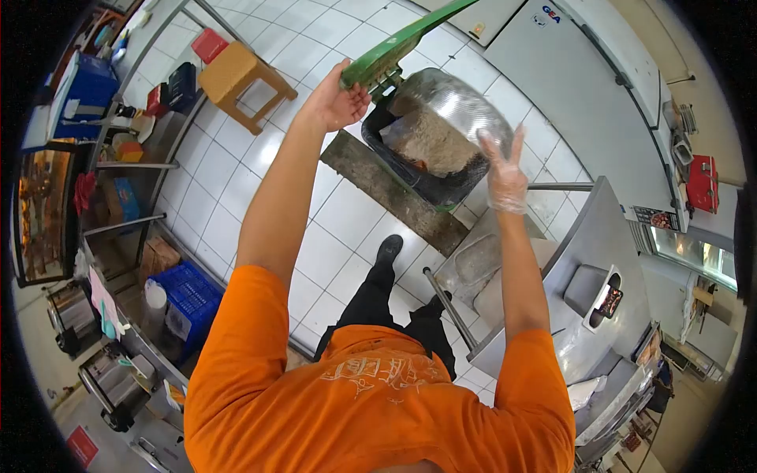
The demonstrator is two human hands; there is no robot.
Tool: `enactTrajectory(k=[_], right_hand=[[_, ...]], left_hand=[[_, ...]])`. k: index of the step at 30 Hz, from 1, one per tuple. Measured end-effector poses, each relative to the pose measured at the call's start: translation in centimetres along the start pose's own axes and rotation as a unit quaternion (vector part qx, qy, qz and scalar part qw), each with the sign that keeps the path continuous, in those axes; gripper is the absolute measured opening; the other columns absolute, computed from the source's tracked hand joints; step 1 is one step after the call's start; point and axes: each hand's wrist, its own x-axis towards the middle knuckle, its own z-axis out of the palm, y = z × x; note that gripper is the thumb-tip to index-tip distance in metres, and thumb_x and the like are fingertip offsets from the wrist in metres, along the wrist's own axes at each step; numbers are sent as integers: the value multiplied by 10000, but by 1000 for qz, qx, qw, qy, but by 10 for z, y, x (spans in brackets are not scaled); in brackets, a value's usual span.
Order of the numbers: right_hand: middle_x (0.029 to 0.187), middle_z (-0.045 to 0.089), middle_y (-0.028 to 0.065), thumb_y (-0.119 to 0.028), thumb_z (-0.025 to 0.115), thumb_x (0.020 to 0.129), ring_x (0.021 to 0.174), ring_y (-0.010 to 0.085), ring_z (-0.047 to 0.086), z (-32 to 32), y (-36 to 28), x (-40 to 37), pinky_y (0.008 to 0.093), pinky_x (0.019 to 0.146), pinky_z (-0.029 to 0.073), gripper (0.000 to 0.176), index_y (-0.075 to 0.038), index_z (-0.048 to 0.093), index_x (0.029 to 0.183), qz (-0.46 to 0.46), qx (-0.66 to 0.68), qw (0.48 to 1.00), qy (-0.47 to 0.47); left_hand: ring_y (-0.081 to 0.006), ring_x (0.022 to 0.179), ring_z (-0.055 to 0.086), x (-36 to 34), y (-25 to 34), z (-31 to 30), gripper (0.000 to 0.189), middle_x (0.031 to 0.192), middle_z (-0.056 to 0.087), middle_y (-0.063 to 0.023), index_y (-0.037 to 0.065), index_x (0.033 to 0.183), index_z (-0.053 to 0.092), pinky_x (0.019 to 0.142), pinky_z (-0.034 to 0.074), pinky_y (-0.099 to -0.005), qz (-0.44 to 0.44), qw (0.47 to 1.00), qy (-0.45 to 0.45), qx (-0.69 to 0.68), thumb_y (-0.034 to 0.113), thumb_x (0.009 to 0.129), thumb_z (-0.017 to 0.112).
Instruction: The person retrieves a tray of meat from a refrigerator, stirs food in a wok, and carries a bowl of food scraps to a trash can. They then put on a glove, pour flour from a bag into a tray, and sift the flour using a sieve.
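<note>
My left hand (337,102), bare, grips the edge of a green bin lid (402,49) and holds it raised. Below it stands a bin lined with a black plastic bag (441,189). A round metal basin (467,101) is tilted over the bin's opening. Pale beige, floury crumbs (435,143) show beneath the basin's rim, within the bin's outline. In a clear plastic glove, my right hand (506,175) holds the basin at its right side, two fingers stretched along the outside and the thumb side hidden.
A worn grey slab (394,191) lies on white floor tiles in front of the bin. To the right is a steel table (587,236), with a white chest freezer (576,87) behind. A yellow stool (240,79) and a blue crate (185,296) stand at left.
</note>
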Motion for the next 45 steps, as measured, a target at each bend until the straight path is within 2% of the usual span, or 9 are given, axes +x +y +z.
enactTrajectory(k=[19, 23, 26, 29, 31, 35, 38, 39, 45], right_hand=[[1513, 291, 161, 119, 503, 753, 502, 263, 577, 9, 10, -15, 349, 418, 462, 795, -431, 477, 1326, 41, 56, 996, 51], [1522, 256, 175, 104, 490, 785, 589, 280, 624, 3, 17, -11, 362, 441, 483, 757, -395, 454, 1353, 133, 99, 981, 100], [1519, 267, 167, 90, 483, 815, 668, 316, 661, 11, 9, -6, 364, 436, 511, 758, -378, 376, 1401, 249, 53, 967, 3], [1493, 304, 185, 81, 449, 838, 755, 355, 677, 6, 8, -5, 394, 451, 546, 738, -325, 305, 1436, 496, 462, 729, 92], [1370, 441, 208, 97, 403, 836, 742, 346, 655, 3, 14, -27, 401, 474, 567, 725, -287, 286, 1440, 615, 537, 572, 75], [871, 579, 134, -19, 437, 869, 607, 257, 584, 33, 24, -124, 392, 553, 533, 206, -61, 508, 1057, 637, 670, 345, 160], [1003, 554, 166, -86, 556, 893, 704, 308, 593, 24, 0, -216, 313, 610, 549, 223, -10, 523, 1100, 571, 785, 183, 158], [792, 512, 131, -74, 492, 898, 681, 317, 599, -59, -23, -218, 241, 494, 497, 84, -35, 533, 836, 623, 747, 152, 176], [663, 565, 12, -127, 557, 826, 453, 114, 493, -248, -61, -296, 229, 494, 509, 123, -73, 590, 931, 583, 776, 206, 128]], left_hand=[[-197, 867, 557, 12, 7, 2, 474, 890, 558, -59, 76, 785, 518, 794, 474, -319, 6, 999, -10, -39, 544, 851, 558], [-202, 813, 557, 10, 2, 7, 523, 817, 537, -46, 105, 722, 509, 765, 476, -301, 17, 1000, 17, -18, 617, 795, 587], [-204, 822, 557, 9, -5, 7, 534, 836, 554, -57, 92, 751, 513, 750, 475, -307, 16, 1000, 1, 0, 619, 807, 568], [-229, 838, 558, 12, -9, 1, 570, 856, 571, -70, 73, 799, 520, 760, 472, -340, 16, 999, -45, 26, 642, 822, 509], [-235, 839, 547, 5, 3, -10, 609, 883, 573, -59, 61, 870, 540, 786, 462, -355, -26, 996, -63, 64, 664, 821, 474], [-133, 823, 523, -5, 29, -28, 730, 1010, 604, 1, 82, 1087, 569, 758, 421, -277, -32, 946, -71, 315, 746, 837, 398], [-180, 825, 632, 5, 16, -33, 512, 862, 670, -52, 71, 923, 608, 736, 507, -328, -75, 986, -78, 130, 576, 874, 538], [-198, 802, 632, -3, 2, -16, 499, 852, 671, -61, 67, 920, 611, 739, 509, -329, -41, 989, -40, 134, 559, 877, 537], [-176, 708, 591, 0, -56, 23, 560, 802, 625, -21, 39, 913, 613, 610, 493, -266, -33, 956, -1, 292, 593, 849, 559]])
